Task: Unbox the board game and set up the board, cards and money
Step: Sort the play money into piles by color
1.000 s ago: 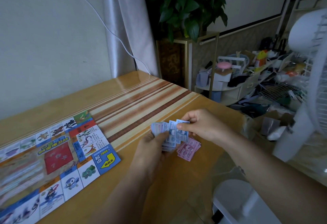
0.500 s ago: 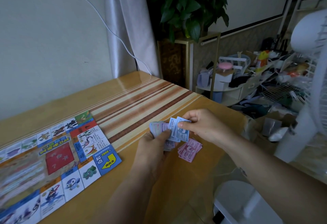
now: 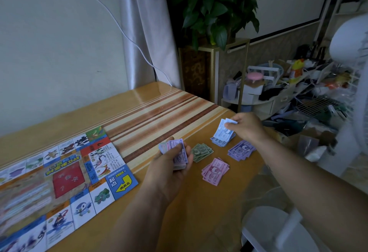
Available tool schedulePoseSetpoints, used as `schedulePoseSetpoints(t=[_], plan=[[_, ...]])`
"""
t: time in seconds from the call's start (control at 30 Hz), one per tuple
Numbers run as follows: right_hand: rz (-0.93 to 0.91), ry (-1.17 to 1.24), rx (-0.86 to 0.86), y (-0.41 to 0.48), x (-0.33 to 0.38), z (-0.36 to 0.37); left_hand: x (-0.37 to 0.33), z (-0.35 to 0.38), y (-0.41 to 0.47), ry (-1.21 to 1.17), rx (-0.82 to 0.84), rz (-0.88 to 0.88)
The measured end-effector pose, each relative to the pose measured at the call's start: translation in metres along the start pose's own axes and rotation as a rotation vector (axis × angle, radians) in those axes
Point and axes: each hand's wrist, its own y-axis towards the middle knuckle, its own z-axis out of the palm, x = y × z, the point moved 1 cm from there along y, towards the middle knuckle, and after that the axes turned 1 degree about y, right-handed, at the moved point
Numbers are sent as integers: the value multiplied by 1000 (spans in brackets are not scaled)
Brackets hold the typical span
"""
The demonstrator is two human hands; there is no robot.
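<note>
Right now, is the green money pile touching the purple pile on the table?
Apart. Head view shows bare table between green pile and purple pile.

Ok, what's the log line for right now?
step: sorting money | left hand: grips mixed notes | right hand: pinches blue notes over blue pile | table: green pile, pink pile, purple pile | board: unfolded

Board (image 3: 59, 182) lies left on the table (image 3: 151, 112), four money piles (image 3: 216, 170) to its right

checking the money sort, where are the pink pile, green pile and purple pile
pink pile (image 3: 215, 170), head view, top note's middle
green pile (image 3: 202, 152), head view, top note's middle
purple pile (image 3: 241, 150), head view, top note's middle
</note>
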Motion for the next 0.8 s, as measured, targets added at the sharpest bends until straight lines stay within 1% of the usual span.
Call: schedulePoseSetpoints(t=[0.13, 0.23, 0.3, 0.37, 0.43, 0.47, 0.53, 0.6, 0.63, 0.73, 0.8], plan=[[5, -199, -18, -3, -1, 8, 0, 1, -2, -15, 54, -42], [-44, -459, -106, -8, 0, 10, -2, -1, -3, -53, 95, -63], [-63, -578, -157, -8, -1, 10, -1, -3, -2, -41, 104, -52], [-107, -562, -193, -10, 3, 9, 0, -6, -1, -1, 122, -29], [-209, -394, -189, -17, 17, 9, 2, -7, -1, 73, 147, -10], [-254, -275, -124, -24, 26, 10, 2, -7, -2, 121, 149, 2], [-280, -51, 125, -41, 47, 11, 3, -8, -1, 215, 151, 27], [-238, 65, 389, -59, 63, 12, 2, -8, -1, 301, 156, 59], [-235, 75, 457, -64, 67, 13, 2, -8, -2, 341, 154, 79], [-270, 44, 474, -66, 69, 14, 0, -8, -4, 391, 152, 111], [-273, 32, 472, -64, 68, 14, 0, -9, -5, 346, 149, 92]])
